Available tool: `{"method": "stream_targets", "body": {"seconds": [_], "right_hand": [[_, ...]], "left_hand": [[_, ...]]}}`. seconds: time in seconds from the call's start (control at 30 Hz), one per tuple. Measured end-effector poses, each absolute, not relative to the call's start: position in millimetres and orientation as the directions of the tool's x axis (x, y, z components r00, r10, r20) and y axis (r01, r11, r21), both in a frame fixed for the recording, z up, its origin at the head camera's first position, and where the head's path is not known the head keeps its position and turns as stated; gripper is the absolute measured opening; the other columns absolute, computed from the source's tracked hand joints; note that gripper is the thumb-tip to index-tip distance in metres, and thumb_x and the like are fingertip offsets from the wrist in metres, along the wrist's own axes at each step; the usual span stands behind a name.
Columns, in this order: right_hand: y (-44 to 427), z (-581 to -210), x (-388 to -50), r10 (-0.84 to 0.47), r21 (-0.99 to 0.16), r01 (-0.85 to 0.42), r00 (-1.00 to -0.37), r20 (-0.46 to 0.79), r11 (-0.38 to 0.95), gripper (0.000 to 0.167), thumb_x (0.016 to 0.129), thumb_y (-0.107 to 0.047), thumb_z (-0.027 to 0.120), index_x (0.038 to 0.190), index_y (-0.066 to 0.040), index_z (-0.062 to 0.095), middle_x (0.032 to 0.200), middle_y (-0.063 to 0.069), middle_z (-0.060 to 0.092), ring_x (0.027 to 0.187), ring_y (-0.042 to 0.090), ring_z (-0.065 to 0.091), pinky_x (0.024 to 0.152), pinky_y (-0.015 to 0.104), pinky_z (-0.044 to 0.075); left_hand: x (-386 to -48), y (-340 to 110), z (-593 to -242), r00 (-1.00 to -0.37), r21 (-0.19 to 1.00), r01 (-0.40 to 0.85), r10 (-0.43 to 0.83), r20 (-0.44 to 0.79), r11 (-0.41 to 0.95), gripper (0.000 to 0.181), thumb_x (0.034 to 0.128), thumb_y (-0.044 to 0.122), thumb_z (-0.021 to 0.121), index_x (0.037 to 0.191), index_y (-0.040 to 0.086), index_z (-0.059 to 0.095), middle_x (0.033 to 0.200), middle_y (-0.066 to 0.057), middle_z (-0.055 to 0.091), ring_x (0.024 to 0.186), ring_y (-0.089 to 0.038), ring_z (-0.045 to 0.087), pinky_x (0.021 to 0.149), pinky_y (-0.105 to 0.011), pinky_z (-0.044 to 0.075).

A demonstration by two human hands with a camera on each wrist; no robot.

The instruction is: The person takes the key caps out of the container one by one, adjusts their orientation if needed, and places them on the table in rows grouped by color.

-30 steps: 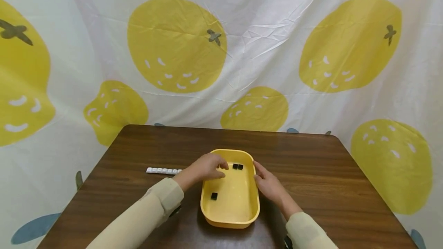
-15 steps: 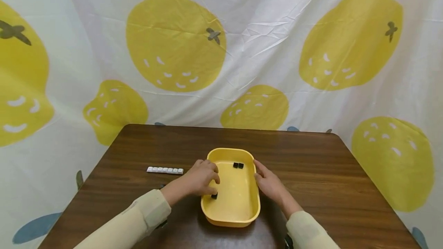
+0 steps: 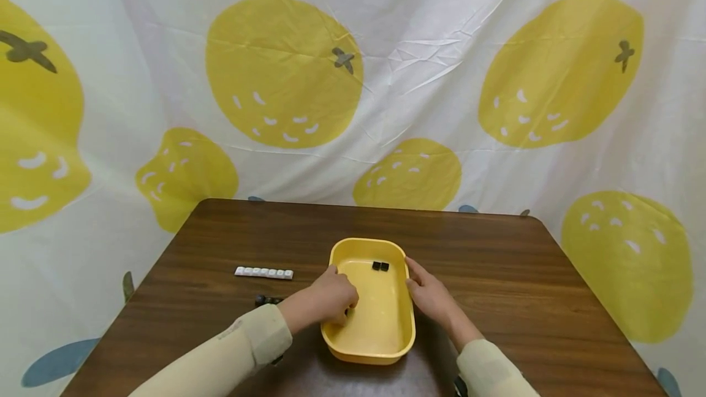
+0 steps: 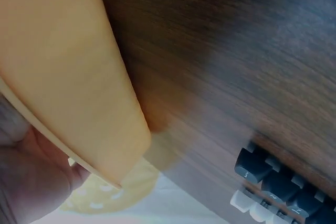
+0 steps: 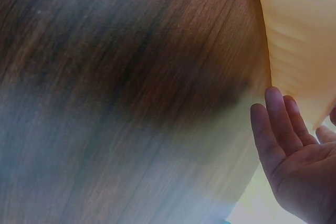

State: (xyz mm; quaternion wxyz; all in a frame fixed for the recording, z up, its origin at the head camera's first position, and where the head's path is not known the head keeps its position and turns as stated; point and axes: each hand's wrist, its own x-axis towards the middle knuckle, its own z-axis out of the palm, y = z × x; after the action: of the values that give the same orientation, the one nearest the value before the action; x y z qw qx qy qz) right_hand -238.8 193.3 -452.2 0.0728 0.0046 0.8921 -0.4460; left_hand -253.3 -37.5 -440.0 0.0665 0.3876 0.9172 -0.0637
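Observation:
My left hand [image 3: 331, 296] reaches over the left rim of a yellow plastic bin [image 3: 372, 357], its fingers curled down inside. It pinches a small black keycap [image 3: 346, 312], mostly covered by the fingers. Two more black keycaps [image 3: 380, 266] lie side by side at the far end of the bin. On the bin's right side, my right hand [image 3: 432, 299] rests against the wall and rim. In the right wrist view its fingers [image 5: 281, 121] are fairly straight along the outer wall.
A row of white keycaps [image 3: 263, 272] lies on the brown table left of the bin. Nearer me is a row of black keycaps [image 4: 283, 184], partly hidden by the left arm in the head view. A lemon-patterned curtain [image 3: 419, 90] hangs behind the table.
My left hand has moved from above the bin's middle to the near-left keycap, and its fingers have closed around it. The right hand has stayed on the bin's side.

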Motion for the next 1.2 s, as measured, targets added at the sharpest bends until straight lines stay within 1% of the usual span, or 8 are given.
{"method": "stream_targets", "body": {"seconds": [0.1, 0.27, 0.37, 0.43, 0.57, 0.7, 0.93, 1.2], "right_hand": [[193, -451, -238, -0.057, -0.793, 0.070, -0.990, -0.132, 0.605, 0.054, 0.104, -0.017, 0.046, 0.156, -0.014, 0.033, 0.134, 0.022, 0.058, 0.112, 0.031, 0.060, 0.096, 0.053, 0.043], [192, -449, -236, -0.057, -0.786, 0.068, -0.990, -0.130, 0.615, 0.053, 0.104, -0.016, 0.046, 0.155, -0.013, 0.034, 0.128, 0.020, 0.061, 0.103, 0.026, 0.062, 0.090, 0.049, 0.046], [192, -449, -236, -0.059, -0.783, 0.064, -0.990, -0.128, 0.618, 0.053, 0.104, -0.016, 0.046, 0.155, -0.012, 0.034, 0.127, 0.020, 0.062, 0.100, 0.025, 0.062, 0.087, 0.048, 0.047], [192, -449, -236, -0.060, -0.784, 0.064, -0.990, -0.127, 0.618, 0.053, 0.104, -0.016, 0.046, 0.155, -0.012, 0.034, 0.127, 0.020, 0.062, 0.100, 0.025, 0.062, 0.088, 0.048, 0.047], [192, -449, -236, -0.059, -0.787, 0.065, -0.990, -0.128, 0.614, 0.053, 0.104, -0.016, 0.046, 0.155, -0.012, 0.033, 0.128, 0.020, 0.061, 0.105, 0.027, 0.062, 0.091, 0.051, 0.046], [192, -449, -236, -0.062, -0.789, 0.062, -0.990, -0.126, 0.612, 0.053, 0.104, -0.016, 0.046, 0.156, -0.012, 0.033, 0.128, 0.020, 0.061, 0.105, 0.027, 0.062, 0.091, 0.050, 0.046], [194, -449, -236, -0.064, -0.791, 0.060, -0.990, -0.124, 0.609, 0.053, 0.104, -0.016, 0.046, 0.155, -0.011, 0.034, 0.126, 0.020, 0.062, 0.097, 0.024, 0.061, 0.085, 0.046, 0.047], [194, -449, -235, -0.067, -0.790, 0.047, -0.992, -0.110, 0.611, 0.053, 0.104, -0.017, 0.046, 0.155, -0.011, 0.034, 0.128, 0.022, 0.060, 0.107, 0.029, 0.060, 0.093, 0.053, 0.045]], "left_hand": [[-253, -37, -440, -0.690, -0.068, 0.720, 0.704, -0.169, 0.690, 0.008, 0.0786, 0.025, 0.080, 0.078, 0.025, 0.073, 0.065, 0.015, 0.057, 0.068, -0.010, 0.049, 0.081, -0.036, 0.034], [-257, -42, -439, -0.673, -0.002, 0.738, 0.735, -0.085, 0.675, 0.005, 0.0853, 0.023, 0.075, 0.090, 0.021, 0.075, 0.077, 0.009, 0.058, 0.072, -0.010, 0.050, 0.074, -0.032, 0.038], [-261, -51, -435, -0.648, 0.125, 0.759, 0.760, 0.050, 0.639, 0.010, 0.0895, 0.021, 0.073, 0.095, 0.014, 0.077, 0.083, 0.004, 0.061, 0.076, -0.012, 0.055, 0.072, -0.029, 0.045], [-264, -58, -431, -0.652, 0.251, 0.751, 0.746, 0.135, 0.610, 0.013, 0.0899, 0.018, 0.074, 0.098, 0.009, 0.078, 0.086, 0.001, 0.064, 0.078, -0.014, 0.058, 0.070, -0.029, 0.047], [-268, -73, -422, -0.729, 0.498, 0.654, 0.651, 0.212, 0.569, 0.011, 0.0910, 0.012, 0.072, 0.098, 0.007, 0.078, 0.089, 0.000, 0.067, 0.080, -0.015, 0.060, 0.069, -0.029, 0.050], [-272, -86, -419, -0.816, 0.634, 0.531, 0.539, 0.206, 0.561, 0.016, 0.0933, 0.009, 0.068, 0.107, 0.006, 0.076, 0.094, -0.001, 0.066, 0.082, -0.011, 0.059, 0.070, -0.029, 0.050], [-271, -111, -420, -0.869, 0.706, 0.453, 0.446, 0.214, 0.544, 0.024, 0.0891, 0.007, 0.065, 0.111, 0.005, 0.074, 0.097, -0.001, 0.064, 0.085, -0.014, 0.059, 0.074, -0.034, 0.051], [-261, -171, -430, -0.921, 0.736, 0.358, 0.348, 0.176, 0.575, 0.020, 0.0907, 0.011, 0.068, 0.109, 0.004, 0.073, 0.095, -0.001, 0.065, 0.079, -0.014, 0.059, 0.067, -0.031, 0.050]]}}
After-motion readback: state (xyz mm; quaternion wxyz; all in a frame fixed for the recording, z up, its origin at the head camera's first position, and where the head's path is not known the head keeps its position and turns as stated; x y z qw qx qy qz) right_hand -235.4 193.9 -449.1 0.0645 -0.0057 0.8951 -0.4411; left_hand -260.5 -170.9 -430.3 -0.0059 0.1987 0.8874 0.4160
